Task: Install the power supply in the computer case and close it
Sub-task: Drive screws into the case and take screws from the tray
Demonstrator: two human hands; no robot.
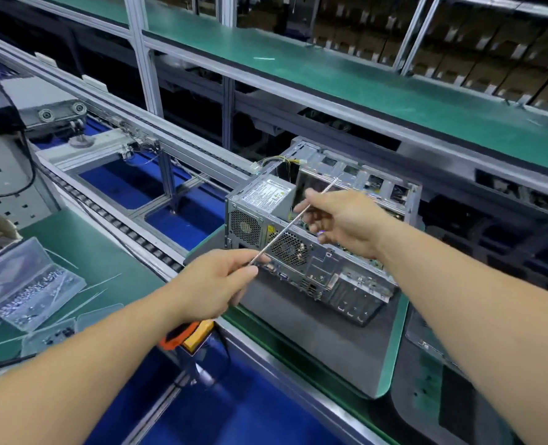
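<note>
An open grey computer case (330, 271) lies on its side on a dark mat, its rear panel facing me. The power supply (266, 200), a grey box with a white label, sits in the case's left rear corner, coloured wires trailing behind it. A long thin metal rod (285, 228) slants across the front of the case. My left hand (215, 284) pinches the rod's lower end near the case's rear fan grille. My right hand (340, 220) grips the rod higher up, above the open case.
The mat rests on a green pallet (391, 354) on a roller conveyor (122, 226). Clear plastic boxes of screws (25, 290) and cable ties lie on the green bench at left. An orange and yellow tool (186, 335) lies under my left forearm. A green shelf (330, 78) runs behind.
</note>
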